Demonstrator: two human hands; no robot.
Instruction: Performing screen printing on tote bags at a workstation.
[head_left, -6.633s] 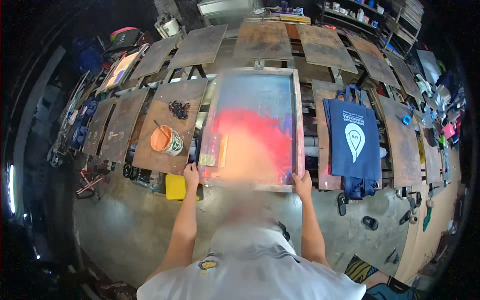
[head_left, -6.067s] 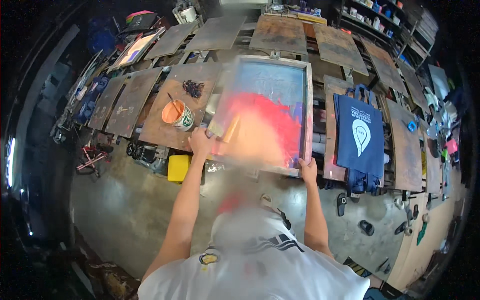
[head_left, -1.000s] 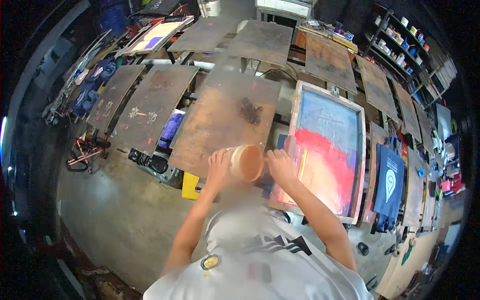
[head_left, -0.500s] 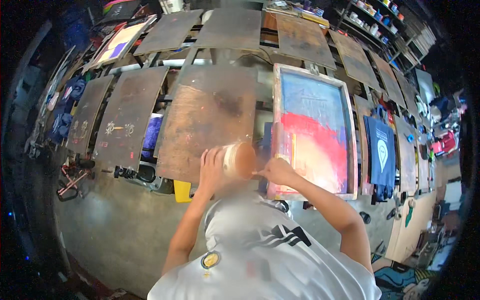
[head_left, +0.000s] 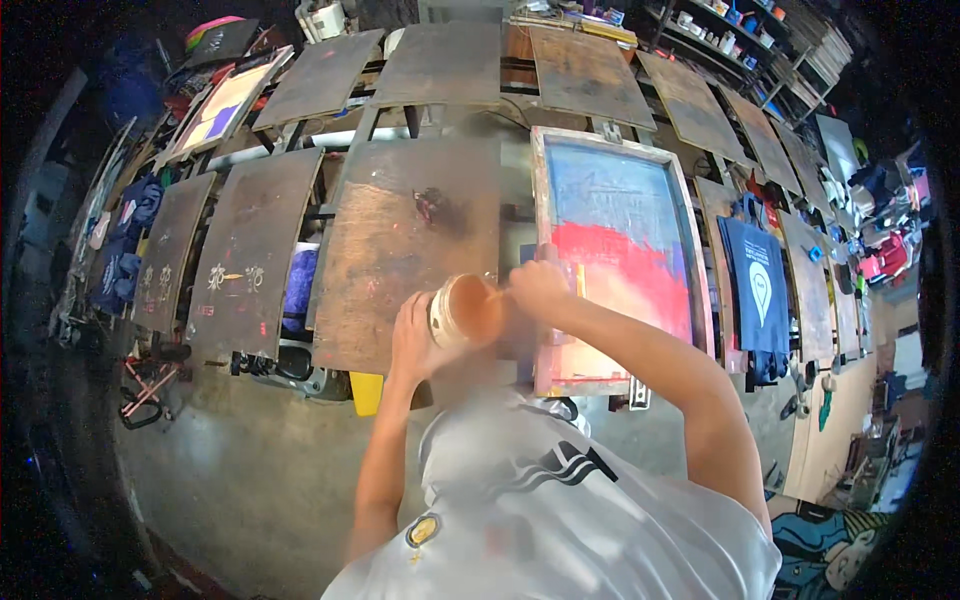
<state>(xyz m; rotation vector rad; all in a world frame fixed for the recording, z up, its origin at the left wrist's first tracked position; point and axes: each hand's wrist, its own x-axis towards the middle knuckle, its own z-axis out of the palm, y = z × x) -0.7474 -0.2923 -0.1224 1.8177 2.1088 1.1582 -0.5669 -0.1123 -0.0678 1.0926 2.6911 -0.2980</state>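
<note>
My left hand [head_left: 412, 335] is wrapped round the side of a whitish tub [head_left: 441, 318], tilted so its open mouth faces right. Orange-peach paint [head_left: 472, 310] coats the inside. Beside the mouth, my right hand [head_left: 540, 291] is closed on a thin stick, whose far end reaches into the tub; most of it is hidden by the fingers or blurred. A wooden-framed printing screen [head_left: 620, 250] lies just right of and under my right forearm, its mesh blue at the far end and smeared with red and pale orange paint nearer me.
A stained brown board [head_left: 400, 230] lies beyond the tub, with a small dark lump [head_left: 430, 205] on it. More boards [head_left: 265, 230] stand in rows around. A navy bag [head_left: 755, 285] with a white print lies right of the screen. A yellow object [head_left: 367, 392] is below the board's near edge.
My right hand has risen away from me and slightly left, carrying the stick to the tub's mouth. The tub has turned so more of its inside shows.
</note>
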